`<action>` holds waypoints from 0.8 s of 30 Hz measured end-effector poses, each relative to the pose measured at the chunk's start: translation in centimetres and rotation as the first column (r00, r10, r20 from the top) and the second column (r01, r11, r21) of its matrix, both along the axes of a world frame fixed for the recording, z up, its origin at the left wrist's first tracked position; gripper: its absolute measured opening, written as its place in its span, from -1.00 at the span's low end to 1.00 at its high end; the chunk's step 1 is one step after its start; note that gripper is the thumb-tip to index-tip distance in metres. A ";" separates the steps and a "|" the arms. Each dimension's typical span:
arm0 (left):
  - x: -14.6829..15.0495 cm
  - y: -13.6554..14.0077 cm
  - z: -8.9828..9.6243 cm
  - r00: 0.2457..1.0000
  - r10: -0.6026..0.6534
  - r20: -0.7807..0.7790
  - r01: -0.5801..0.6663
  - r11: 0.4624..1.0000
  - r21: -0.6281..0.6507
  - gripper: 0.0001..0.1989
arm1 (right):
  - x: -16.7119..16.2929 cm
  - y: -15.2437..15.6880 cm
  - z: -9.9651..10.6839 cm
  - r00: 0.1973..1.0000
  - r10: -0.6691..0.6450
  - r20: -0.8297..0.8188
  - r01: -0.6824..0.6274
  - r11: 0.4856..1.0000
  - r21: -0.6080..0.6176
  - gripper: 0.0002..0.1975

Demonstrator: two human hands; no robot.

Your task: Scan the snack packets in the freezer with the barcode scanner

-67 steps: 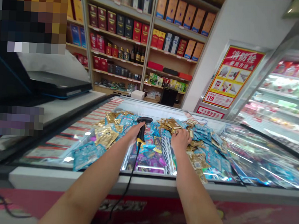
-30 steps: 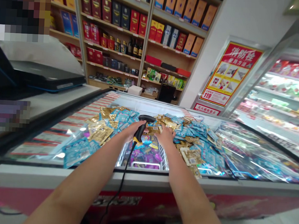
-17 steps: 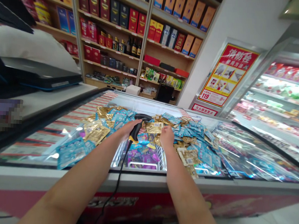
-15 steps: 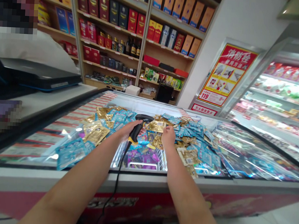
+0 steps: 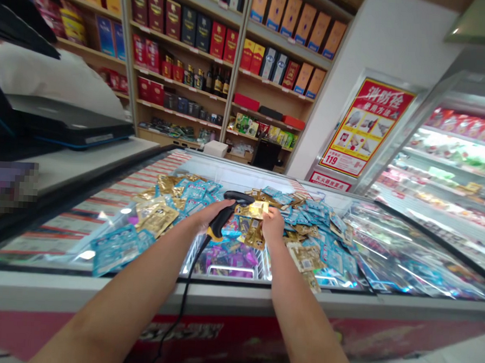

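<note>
My left hand (image 5: 211,214) is wrapped round the handle of a black and yellow barcode scanner (image 5: 221,219), its head turned to the right. A gold packet (image 5: 259,208) is pinched in my right hand (image 5: 273,224), right in front of the scanner, with a bright light on its surface. Blue packets (image 5: 336,251) and gold packets lie heaped on the glass to the right of my right hand. On the left are more gold packets (image 5: 158,215) and blue packets (image 5: 117,245). Purple packets (image 5: 234,254) show below, between my forearms.
The glass-topped freezer (image 5: 237,290) spans the front. A black cable (image 5: 184,297) hangs from the scanner over its edge. At left, a black device (image 5: 67,121) rests on a counter, with a person's pale sleeve behind it. Shelves of boxes and bottles (image 5: 217,82) stand at the back.
The scanner has tilted and shifted slightly left and down. The gold packet in my right hand has turned and now carries a bright yellow glow.
</note>
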State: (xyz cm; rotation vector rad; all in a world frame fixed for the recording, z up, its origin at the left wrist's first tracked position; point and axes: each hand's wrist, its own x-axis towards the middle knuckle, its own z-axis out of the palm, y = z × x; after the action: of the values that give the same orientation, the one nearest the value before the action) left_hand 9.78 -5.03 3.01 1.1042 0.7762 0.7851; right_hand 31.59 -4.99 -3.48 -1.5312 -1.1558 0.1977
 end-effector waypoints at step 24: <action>0.2 0.4 -0.4 0.995 -0.089 0.045 0.091 0.994 -0.065 -0.56 | -1.7 -2.0 2.0 0.930 0.275 0.242 -0.243 0.958 -0.154 -0.58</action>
State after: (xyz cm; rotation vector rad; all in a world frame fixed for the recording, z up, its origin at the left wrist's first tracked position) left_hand 9.97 -4.64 2.62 1.0523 0.7075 0.6995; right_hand 29.91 -7.02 -1.52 -1.5384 -1.5848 0.2530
